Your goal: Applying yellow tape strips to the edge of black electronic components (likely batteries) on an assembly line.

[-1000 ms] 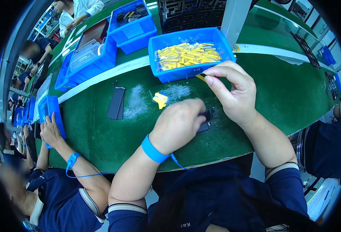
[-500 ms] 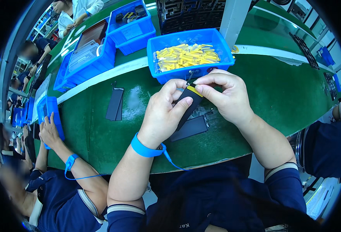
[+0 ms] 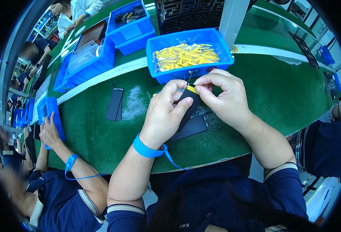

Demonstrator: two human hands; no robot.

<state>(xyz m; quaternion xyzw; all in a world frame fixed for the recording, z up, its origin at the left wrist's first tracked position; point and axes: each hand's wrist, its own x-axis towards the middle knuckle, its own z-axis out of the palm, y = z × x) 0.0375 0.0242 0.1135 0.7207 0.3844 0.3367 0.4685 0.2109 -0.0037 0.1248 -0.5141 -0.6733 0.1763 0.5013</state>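
My left hand (image 3: 163, 112) is closed round a flat black battery (image 3: 186, 109), held tilted above the green bench. Across the battery's top end runs a yellow strip (image 3: 192, 89), with a small dark connector tab just beyond it. The thumb and forefinger of my right hand (image 3: 225, 92) pinch the strip's right end at the battery edge. Another flat black battery (image 3: 191, 128) lies on the bench below my hands. Further left, two more batteries (image 3: 114, 104) lie overlapping, their small leads pointing away from me.
A blue bin (image 3: 155, 73) full of yellow strips stands just beyond my hands. More blue bins (image 3: 97, 67) stand at the back left. A blue wristband (image 3: 145, 149) with a cord circles my left wrist. At left a co-worker's hand (image 3: 49, 131) rests at a small blue tray (image 3: 53, 104).
Both hands and the battery have shifted very slightly left. My right thumb and forefinger still pinch at the yellow strip's end.
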